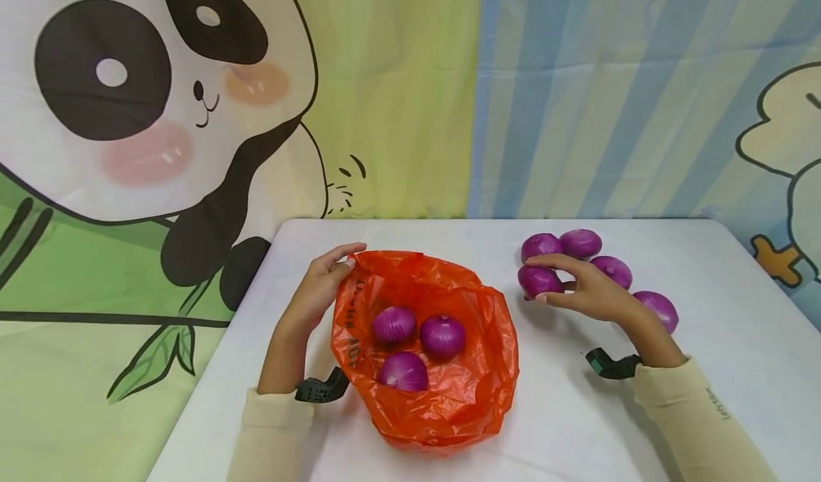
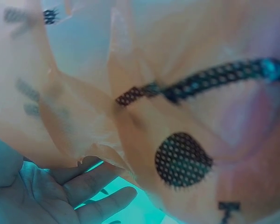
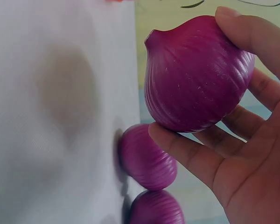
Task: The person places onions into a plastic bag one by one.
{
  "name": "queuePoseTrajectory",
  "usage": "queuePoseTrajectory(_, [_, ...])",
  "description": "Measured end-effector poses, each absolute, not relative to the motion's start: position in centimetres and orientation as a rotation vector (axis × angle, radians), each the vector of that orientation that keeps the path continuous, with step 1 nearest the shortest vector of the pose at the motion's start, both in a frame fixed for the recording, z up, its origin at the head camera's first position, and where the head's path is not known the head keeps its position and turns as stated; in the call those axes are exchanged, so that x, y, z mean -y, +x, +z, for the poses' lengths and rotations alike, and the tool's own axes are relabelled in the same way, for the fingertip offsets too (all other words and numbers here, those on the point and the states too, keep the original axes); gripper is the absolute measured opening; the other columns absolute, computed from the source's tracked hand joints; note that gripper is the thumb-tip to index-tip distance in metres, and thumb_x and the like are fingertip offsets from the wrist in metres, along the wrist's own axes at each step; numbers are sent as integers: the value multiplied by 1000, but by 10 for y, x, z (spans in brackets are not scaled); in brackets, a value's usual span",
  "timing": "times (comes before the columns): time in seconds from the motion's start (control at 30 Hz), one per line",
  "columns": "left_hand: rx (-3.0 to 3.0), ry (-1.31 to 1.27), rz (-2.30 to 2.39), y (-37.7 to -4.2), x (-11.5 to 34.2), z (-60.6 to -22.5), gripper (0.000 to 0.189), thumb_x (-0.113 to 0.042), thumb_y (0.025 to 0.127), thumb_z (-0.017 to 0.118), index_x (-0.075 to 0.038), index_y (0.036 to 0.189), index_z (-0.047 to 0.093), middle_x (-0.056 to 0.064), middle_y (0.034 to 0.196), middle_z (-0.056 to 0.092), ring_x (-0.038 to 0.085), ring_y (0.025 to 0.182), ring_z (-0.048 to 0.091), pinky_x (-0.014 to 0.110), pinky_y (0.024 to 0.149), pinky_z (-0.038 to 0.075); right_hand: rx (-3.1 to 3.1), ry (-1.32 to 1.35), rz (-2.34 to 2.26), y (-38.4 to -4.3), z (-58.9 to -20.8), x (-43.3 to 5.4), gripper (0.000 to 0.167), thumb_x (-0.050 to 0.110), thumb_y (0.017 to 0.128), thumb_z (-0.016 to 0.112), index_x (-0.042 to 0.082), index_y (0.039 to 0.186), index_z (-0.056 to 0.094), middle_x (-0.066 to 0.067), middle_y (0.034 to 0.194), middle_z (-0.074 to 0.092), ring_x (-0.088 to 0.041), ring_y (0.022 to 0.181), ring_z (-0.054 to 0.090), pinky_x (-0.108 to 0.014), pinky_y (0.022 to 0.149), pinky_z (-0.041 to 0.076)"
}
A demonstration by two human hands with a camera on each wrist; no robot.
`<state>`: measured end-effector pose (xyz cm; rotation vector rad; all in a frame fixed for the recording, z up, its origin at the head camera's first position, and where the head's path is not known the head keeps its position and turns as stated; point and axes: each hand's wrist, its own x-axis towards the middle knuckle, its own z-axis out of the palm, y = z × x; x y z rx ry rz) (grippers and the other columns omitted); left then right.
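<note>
grasping a purple onion (image 1: 540, 283) with the right hand (image 1: 593, 293), between thumb and curved fingers, raised above the white worktop (image 1: 558, 418) and to the right of an orange-red plastic bag (image 1: 474, 396). casting a soft shadow onto the worktop, with a narrow tip aimed toward that surface in the right wrist view.

pinching the bag's far left rim with the left hand (image 1: 321, 286), thumb on the near side. in the left wrist view, showing other fingers loosely extended beside the translucent film, with the pinch itself hidden there.

resting wide-mouthed and crumpled on the worktop, between both forearms, with dark print down the left side. inside the bag, three onions (image 1: 442, 336): two side by side toward the back, one nearer the front and partly covered by the near rim.

on the worktop around the right hand, four onions (image 1: 581, 243) in a loose curve: one just beyond the held one and partly hidden, one beside that, one behind the hand, one partly behind the wrist.

at each wrist, a dark device (image 1: 323, 387) just above a cream sleeve (image 1: 272, 432). behind the worktop, a fabric backdrop (image 1: 398, 111) with a cartoon panda (image 1: 186, 97) and, farther right, blue stripes.
</note>
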<state>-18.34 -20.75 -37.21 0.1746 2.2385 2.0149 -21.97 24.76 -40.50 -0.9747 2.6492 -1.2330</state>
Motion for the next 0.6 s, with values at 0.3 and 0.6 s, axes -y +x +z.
queuePoseTrajectory(0.3, [-2215,190,2027,-185,206,-374,36,-13,104,40,-9,138,51,25,111,63,30,89,68,36,79,57,-2605,-1093,-1268,-214,-388,-239,59,9,83,77,10,138,53,-11,139,49,-37,120,50,-50,85,53])
queuePoseTrajectory(0.6, [-2223,175,2021,-184,208,-373,37,-13,104,41,-9,138,51,21,110,65,33,92,67,36,80,56,-2569,-1206,-1322,-205,-357,-221,62,5,80,79,12,137,54,-6,136,52,-29,118,52,-37,84,55])
